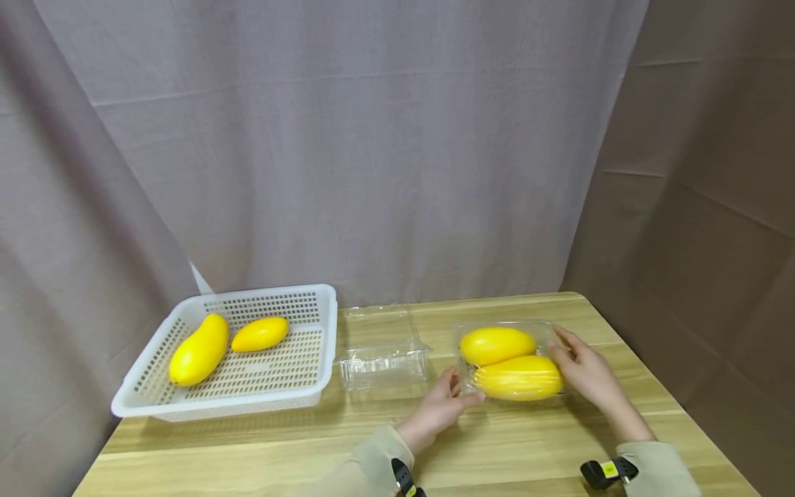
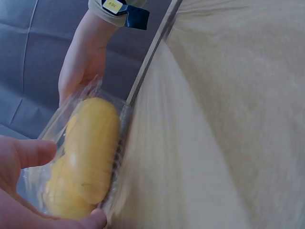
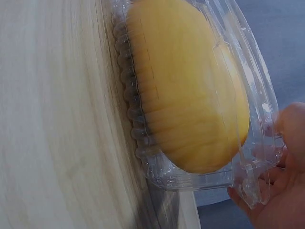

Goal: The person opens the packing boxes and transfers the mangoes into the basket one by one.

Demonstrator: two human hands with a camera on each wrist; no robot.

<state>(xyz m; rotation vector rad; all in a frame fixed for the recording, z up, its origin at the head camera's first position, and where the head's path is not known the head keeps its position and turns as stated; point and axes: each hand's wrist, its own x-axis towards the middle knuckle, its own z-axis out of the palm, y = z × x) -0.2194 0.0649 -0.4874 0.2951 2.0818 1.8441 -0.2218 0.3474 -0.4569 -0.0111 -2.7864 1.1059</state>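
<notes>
Two yellow mangoes, a rear one point(image 1: 497, 345) and a front one point(image 1: 518, 379), lie side by side in a clear plastic clamshell box point(image 3: 167, 180) on the right of the table. Its clear lid lies over the fruit, with glare across the front mango. My left hand point(image 1: 439, 407) holds the box's left end, the thumb at the near corner and the fingers along the side. At the opposite end my right hand point(image 1: 586, 369) grips the rim, thumb above and fingers beneath, as the right wrist view shows. The box is close over the wooden tabletop.
On the left stands a white slotted basket point(image 1: 328, 345) holding a large mango point(image 1: 200, 351) and a smaller mango point(image 1: 261, 334). Between basket and hands sits another clear clamshell box point(image 1: 384, 366), lid raised toward the back. A grey curtain point(image 1: 397, 152) hangs behind the table point(image 1: 261, 455).
</notes>
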